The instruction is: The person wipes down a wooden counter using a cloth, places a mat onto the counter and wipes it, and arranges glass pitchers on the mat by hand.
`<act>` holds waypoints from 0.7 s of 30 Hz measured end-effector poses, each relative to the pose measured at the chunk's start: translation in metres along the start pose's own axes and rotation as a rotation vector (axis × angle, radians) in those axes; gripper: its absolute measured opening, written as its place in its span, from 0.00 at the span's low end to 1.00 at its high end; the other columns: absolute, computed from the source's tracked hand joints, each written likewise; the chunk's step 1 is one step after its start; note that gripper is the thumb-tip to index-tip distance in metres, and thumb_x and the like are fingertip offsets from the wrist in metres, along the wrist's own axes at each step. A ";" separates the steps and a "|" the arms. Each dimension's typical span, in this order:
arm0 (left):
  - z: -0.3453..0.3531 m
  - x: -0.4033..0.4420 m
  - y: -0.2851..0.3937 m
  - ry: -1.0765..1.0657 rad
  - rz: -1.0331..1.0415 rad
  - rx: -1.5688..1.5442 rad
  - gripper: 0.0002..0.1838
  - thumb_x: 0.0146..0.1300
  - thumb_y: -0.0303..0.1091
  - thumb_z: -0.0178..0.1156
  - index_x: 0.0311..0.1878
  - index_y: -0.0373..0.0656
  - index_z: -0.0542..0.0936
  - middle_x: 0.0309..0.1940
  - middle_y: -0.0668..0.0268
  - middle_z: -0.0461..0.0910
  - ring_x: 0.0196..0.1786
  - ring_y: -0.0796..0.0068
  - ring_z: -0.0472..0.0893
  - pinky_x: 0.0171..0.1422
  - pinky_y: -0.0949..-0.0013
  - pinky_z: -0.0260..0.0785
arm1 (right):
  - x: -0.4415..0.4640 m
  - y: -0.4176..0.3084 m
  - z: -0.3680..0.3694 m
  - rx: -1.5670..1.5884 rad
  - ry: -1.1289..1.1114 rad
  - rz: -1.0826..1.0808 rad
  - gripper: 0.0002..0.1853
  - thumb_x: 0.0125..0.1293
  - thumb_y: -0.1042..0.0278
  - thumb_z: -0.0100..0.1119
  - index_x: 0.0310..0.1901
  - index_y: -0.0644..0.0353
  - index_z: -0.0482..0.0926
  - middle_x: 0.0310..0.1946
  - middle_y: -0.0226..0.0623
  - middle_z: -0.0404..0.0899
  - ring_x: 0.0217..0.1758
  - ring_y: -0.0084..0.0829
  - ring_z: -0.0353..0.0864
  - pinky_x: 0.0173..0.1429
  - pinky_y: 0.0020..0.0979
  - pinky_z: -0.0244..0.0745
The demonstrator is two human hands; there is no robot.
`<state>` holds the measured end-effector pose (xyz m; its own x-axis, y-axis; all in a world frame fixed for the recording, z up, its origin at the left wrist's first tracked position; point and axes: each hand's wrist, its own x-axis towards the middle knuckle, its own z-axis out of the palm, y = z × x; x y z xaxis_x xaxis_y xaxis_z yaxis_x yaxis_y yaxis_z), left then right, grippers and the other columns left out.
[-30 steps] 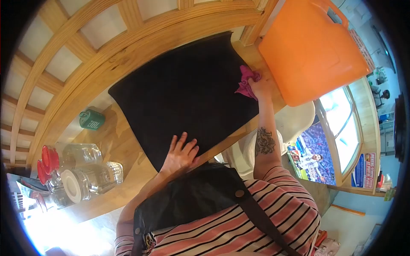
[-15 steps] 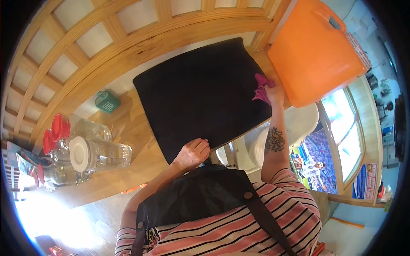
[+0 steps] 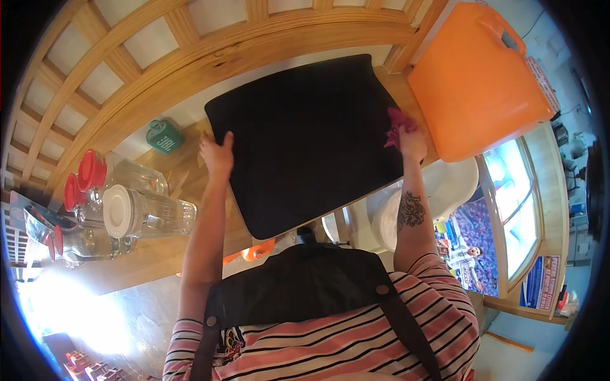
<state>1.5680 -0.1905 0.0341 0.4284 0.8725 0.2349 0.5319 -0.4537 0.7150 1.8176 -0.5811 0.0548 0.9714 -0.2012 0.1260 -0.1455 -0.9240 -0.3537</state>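
A large black mat (image 3: 305, 140) lies flat on the wooden table, its surface plain and dark. At its left edge is my left hand (image 3: 216, 155), thumb and fingers spread apart, the thumb at the mat's edge and the fingertips over the wood. Whether it presses on the mat I cannot tell. My right hand (image 3: 413, 143) is closed around a crumpled magenta cloth (image 3: 396, 124) at the mat's right edge. Part of the cloth is hidden in the fingers.
An orange jerrycan (image 3: 480, 82) stands right of the mat. A green JBL speaker (image 3: 164, 136) and several glass jars (image 3: 162, 214) with red or white lids sit on the left. A wooden lattice (image 3: 184, 28) rises behind. A white chair (image 3: 457, 178) is below the right edge.
My left hand has gone from the mat's near edge up to its left edge, its fingers spreading. My right hand still holds the magenta cloth near the right edge.
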 end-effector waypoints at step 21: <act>0.036 0.092 0.040 0.484 -0.025 -0.739 0.02 0.65 0.25 0.55 0.38 0.37 0.72 0.31 0.65 0.72 0.36 0.72 0.71 0.46 0.70 0.65 | -0.007 0.003 0.009 0.095 0.134 -0.023 0.29 0.52 0.41 0.60 0.43 0.59 0.71 0.45 0.43 0.73 0.42 0.53 0.79 0.43 0.51 0.74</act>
<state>1.6553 -0.1352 0.0603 -0.0225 0.9377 0.3468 -0.1433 -0.3463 0.9271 1.8124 -0.5797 0.0447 0.9395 -0.2277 0.2558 -0.0987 -0.8953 -0.4344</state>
